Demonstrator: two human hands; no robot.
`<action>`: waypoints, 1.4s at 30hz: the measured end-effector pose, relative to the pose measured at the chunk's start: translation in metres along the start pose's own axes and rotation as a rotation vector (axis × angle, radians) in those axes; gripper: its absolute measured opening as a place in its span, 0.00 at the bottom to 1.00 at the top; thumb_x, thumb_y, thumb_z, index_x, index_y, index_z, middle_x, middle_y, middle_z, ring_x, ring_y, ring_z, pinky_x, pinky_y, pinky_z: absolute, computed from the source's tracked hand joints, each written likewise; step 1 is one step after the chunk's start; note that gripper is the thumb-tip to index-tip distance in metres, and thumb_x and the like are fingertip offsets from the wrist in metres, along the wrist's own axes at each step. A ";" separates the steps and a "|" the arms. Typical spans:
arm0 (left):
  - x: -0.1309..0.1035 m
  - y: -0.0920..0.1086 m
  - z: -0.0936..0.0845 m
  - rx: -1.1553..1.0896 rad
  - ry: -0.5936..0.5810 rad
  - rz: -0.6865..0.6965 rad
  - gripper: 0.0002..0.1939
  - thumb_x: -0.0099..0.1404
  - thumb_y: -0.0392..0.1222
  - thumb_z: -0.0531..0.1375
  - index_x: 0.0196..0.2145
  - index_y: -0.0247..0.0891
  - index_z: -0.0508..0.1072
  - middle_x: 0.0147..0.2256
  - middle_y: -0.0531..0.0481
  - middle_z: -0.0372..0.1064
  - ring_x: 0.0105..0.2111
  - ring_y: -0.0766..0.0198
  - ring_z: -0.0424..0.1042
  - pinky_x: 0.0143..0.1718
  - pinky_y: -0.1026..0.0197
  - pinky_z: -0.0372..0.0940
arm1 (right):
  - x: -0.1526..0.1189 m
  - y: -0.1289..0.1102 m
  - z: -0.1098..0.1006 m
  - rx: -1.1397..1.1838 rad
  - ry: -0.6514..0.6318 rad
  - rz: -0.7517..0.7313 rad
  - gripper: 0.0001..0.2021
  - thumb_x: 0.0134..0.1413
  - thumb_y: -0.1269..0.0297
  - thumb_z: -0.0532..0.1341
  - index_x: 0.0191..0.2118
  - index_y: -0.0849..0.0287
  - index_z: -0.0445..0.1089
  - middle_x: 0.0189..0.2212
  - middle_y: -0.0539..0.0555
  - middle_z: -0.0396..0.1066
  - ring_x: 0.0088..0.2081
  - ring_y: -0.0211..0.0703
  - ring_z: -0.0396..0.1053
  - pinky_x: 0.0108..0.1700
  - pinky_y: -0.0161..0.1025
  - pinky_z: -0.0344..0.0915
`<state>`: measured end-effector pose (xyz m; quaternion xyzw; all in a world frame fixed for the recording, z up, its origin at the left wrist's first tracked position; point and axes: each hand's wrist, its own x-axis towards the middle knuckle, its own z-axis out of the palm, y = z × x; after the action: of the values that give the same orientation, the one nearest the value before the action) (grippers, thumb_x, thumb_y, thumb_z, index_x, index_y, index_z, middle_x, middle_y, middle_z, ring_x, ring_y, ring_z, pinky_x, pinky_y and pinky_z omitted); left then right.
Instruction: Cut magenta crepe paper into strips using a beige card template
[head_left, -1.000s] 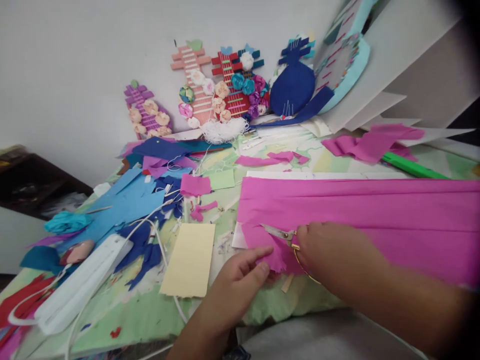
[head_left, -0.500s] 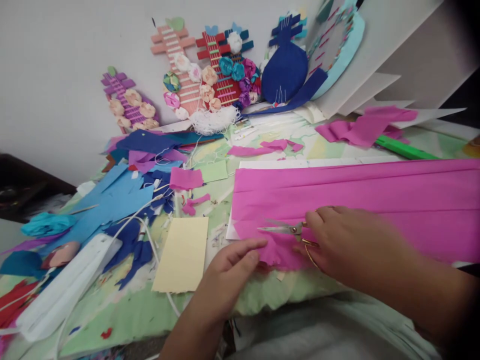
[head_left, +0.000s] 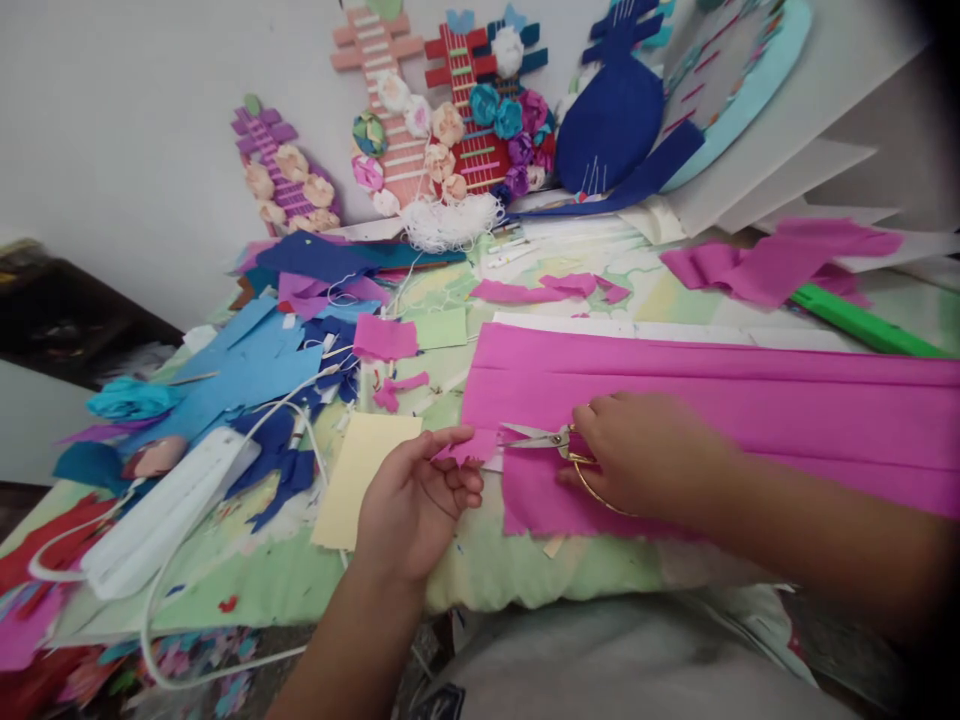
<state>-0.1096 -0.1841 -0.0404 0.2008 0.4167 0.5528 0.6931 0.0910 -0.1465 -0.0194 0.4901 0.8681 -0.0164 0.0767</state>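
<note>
A wide sheet of pink crepe paper (head_left: 750,410) lies across the right half of the table, over white paper. My right hand (head_left: 649,450) is closed round the gold handles of a pair of scissors (head_left: 536,440). Their silver blades point left and stand slightly apart at the sheet's left part. My left hand (head_left: 427,500) pinches the sheet's lower left corner (head_left: 471,447) between thumb and forefinger; its other fingers curl below. A slit separates that held flap from the paper under the scissors. Just left of this hand lies a pale yellow card (head_left: 360,480).
Blue paper pieces (head_left: 247,370) and a white power strip (head_left: 172,510) with its cord cover the left side. Decorated instrument shapes (head_left: 465,120) lean on the wall behind white yarn (head_left: 454,220). A green cutter-like tool (head_left: 870,320) and pink scraps (head_left: 787,260) lie at back right.
My left hand has shifted left and turned palm up, drawing the pink corner aside. The scissors have moved slightly left and up, and a gap now shows in the paper. The view has tilted.
</note>
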 end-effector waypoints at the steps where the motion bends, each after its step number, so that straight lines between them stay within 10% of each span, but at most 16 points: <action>1: 0.000 0.001 0.000 -0.003 0.011 -0.005 0.12 0.54 0.37 0.52 0.27 0.30 0.74 0.18 0.47 0.69 0.18 0.66 0.68 0.18 0.67 0.64 | 0.003 -0.001 -0.001 0.003 -0.005 -0.003 0.17 0.45 0.50 0.54 0.29 0.61 0.67 0.25 0.57 0.68 0.25 0.42 0.64 0.22 0.35 0.46; 11: -0.010 -0.010 0.008 0.073 -0.022 -0.231 0.11 0.53 0.40 0.54 0.25 0.29 0.72 0.15 0.46 0.67 0.16 0.65 0.68 0.16 0.67 0.61 | 0.025 -0.004 -0.006 -0.058 0.029 -0.063 0.14 0.49 0.55 0.54 0.30 0.62 0.68 0.27 0.59 0.70 0.27 0.45 0.66 0.23 0.36 0.49; 42: -0.012 -0.020 -0.013 -0.151 0.051 -0.298 0.12 0.53 0.41 0.54 0.24 0.30 0.73 0.14 0.47 0.67 0.14 0.67 0.67 0.15 0.69 0.60 | 0.041 0.018 0.009 -0.310 0.346 -0.420 0.13 0.55 0.63 0.49 0.31 0.62 0.67 0.25 0.57 0.68 0.27 0.42 0.64 0.25 0.36 0.45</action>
<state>-0.1084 -0.2038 -0.0582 0.0702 0.4167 0.4784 0.7698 0.0864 -0.1029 -0.0333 0.2782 0.9427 0.1842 -0.0033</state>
